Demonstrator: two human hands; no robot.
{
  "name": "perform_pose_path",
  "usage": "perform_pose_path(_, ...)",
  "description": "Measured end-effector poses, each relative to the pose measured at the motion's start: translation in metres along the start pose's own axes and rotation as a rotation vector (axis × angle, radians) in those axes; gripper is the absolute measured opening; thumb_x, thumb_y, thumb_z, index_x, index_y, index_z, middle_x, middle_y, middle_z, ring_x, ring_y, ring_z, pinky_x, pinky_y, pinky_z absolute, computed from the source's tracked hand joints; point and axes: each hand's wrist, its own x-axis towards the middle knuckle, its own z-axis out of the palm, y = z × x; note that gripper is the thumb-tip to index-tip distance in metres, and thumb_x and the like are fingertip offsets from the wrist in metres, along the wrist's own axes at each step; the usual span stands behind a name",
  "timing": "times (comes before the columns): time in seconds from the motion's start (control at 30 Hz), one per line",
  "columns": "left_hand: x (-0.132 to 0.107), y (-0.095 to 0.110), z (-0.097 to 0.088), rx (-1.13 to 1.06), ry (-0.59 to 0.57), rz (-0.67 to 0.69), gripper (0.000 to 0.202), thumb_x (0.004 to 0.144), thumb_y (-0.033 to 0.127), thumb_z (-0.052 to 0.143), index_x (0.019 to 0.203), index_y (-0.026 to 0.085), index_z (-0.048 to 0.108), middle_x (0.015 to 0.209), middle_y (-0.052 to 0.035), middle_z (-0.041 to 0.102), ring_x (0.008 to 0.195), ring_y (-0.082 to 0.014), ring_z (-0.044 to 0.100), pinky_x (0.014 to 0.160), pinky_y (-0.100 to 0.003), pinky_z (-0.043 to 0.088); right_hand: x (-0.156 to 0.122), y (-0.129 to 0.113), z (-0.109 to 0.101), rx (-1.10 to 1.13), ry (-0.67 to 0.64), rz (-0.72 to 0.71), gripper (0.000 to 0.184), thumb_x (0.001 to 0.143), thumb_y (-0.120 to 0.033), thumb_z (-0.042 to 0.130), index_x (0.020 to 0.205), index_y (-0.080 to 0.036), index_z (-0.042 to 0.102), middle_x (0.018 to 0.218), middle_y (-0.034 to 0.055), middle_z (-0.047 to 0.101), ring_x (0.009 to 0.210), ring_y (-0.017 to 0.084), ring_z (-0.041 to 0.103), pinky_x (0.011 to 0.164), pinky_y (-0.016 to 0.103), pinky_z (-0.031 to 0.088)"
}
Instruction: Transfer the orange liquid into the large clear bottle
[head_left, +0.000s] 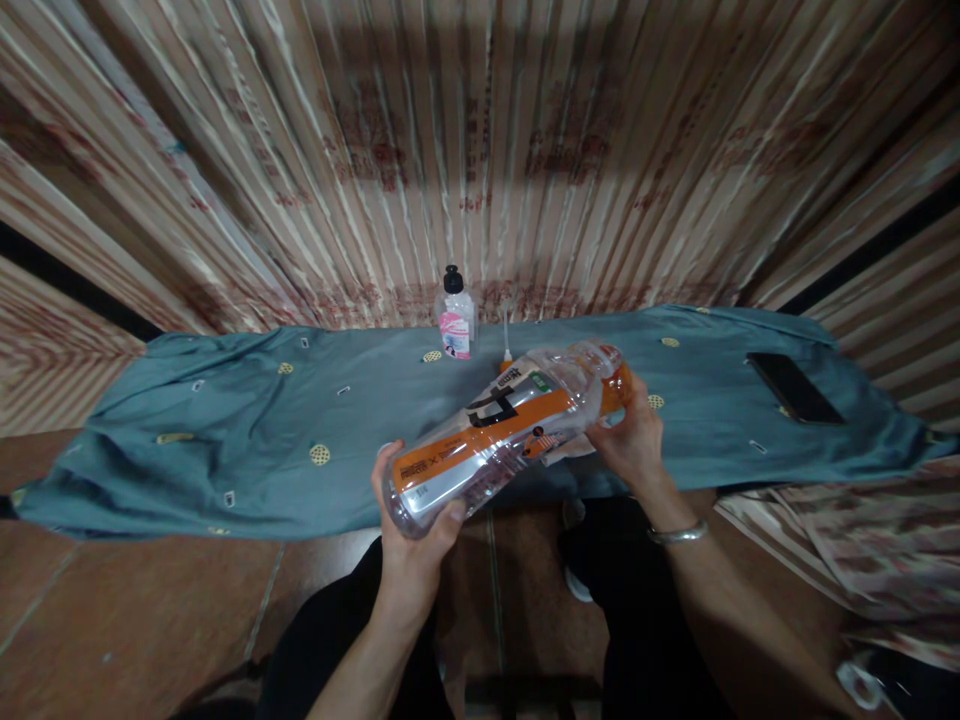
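A large clear plastic bottle (480, 435) with an orange and silver label is held tilted above the cloth, its base toward me on the left and its neck up to the right. My left hand (416, 540) is closed around the base, thumb on the near side. At the other end, my right hand (630, 435) grips the neck by the orange cap (615, 375); some of its fingers are hidden. Behind the bottle stands a thin white nozzle (507, 345) on an orange part, mostly covered. A whitish piece (570, 448) shows beneath the bottle, its kind unclear.
A teal patterned cloth (247, 420) covers the narrow table. At its back stands a small clear bottle (454, 325) with a black cap and pink label. A dark phone (795, 388) lies at the right. Striped curtains (480, 150) hang close behind.
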Motion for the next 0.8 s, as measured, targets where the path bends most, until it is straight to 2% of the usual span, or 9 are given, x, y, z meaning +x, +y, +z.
perform_pose_path(0.3, 0.0008, -0.0029, -0.0036, 0.007, -0.022, -0.007, 0.09, 0.067, 0.042, 0.09, 0.141, 0.032, 0.04, 0.119, -0.005, 0.071, 0.108, -0.0252, 0.073, 0.101, -0.039, 0.053, -0.0008, 0.0035, 0.0016, -0.007, -0.015, -0.017, 0.083, 0.074, -0.056, 0.074, 0.144, -0.018, 0.049, 0.13, 0.017, 0.07, 0.11, 0.034, 0.073, 0.095, 0.049, 0.06)
perform_pose_path(0.53, 0.0017, -0.0046, -0.0046, 0.003, -0.012, -0.016, 0.089, 0.066, 0.042, 0.091, 0.14, 0.032, 0.043, 0.119, -0.0046, 0.07, 0.108, -0.0247, 0.071, 0.102, -0.039, 0.052, -0.0006, 0.0016, 0.0015, 0.005, -0.001, -0.047, 0.078, 0.078, -0.056, 0.071, 0.144, -0.022, 0.049, 0.127, 0.0125, 0.072, 0.107, 0.03, 0.074, 0.09, 0.043, 0.061)
perform_pose_path(0.8, 0.0019, -0.0047, -0.0039, -0.007, -0.01, -0.038, 0.092, 0.065, 0.043, 0.092, 0.141, 0.031, 0.042, 0.12, -0.0052, 0.069, 0.109, -0.0249, 0.071, 0.101, -0.039, 0.053, -0.0001, -0.0005, 0.0008, 0.017, -0.012, 0.007, 0.081, 0.075, -0.057, 0.073, 0.142, -0.019, 0.051, 0.126, 0.0145, 0.073, 0.104, 0.032, 0.075, 0.087, 0.045, 0.062)
